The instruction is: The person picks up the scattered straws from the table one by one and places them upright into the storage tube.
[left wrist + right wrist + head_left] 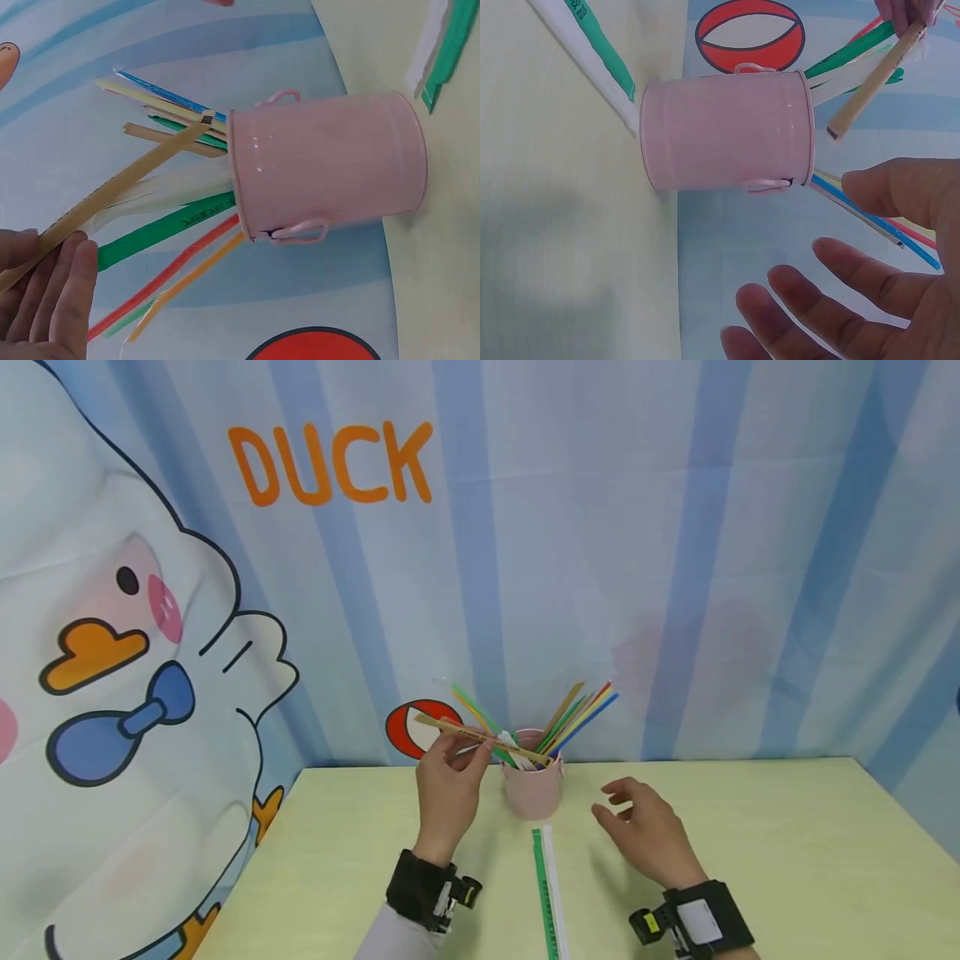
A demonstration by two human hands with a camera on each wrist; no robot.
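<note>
My left hand [448, 789] pinches a long, thin brown paper-wrapped straw [442, 723] between thumb and fingers. The straw slants across, its far end overlapping the rim of a small pink bucket [532, 793] in the head view. In the left wrist view, the straw [127, 176] passes in front of other strips standing in the bucket. My right hand [651, 831] is held to the right of the bucket, fingers loosely bent and holding nothing. Its thumb [892, 187] and spread fingers show near the bucket's mouth in the right wrist view.
Several coloured straws [588, 718] and wrapped strips stick out of the bucket. A green wrapped strip [545, 893] and a white one [555, 893] lie side by side on the pale yellow table [330, 860]. Behind the table hangs a blue striped curtain [570, 568] with a duck print.
</note>
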